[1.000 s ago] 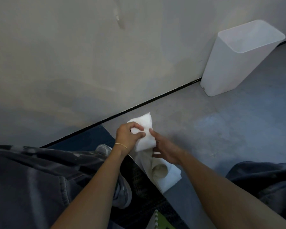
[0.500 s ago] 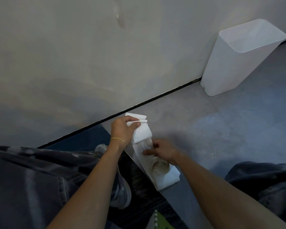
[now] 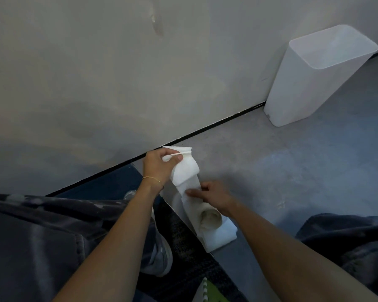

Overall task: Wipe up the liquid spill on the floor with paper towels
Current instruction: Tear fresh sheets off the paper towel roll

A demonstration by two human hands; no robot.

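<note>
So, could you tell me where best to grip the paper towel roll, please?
Probably hold the roll by its outer wall, from the right, near the right hand: its core end faces the camera and the strip runs up to the left hand.

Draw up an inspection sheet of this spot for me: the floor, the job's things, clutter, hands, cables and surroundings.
Surface: grey floor, mottled; no spill plainly seen.
Job's things: paper towel roll low beside the person's legs, with a sheet drawn up from it and not yet torn off.
Clutter: white bin upright against the wall; a green thing at the bottom edge, too cut off to tell.
Hands: left hand pinches the sheet's top end; right hand pinches the sheet nearer the roll.
Cables: nothing seen.
Surroundings: pale wall with a dark gap along its base; a grey shoe and dark trousers.
</note>
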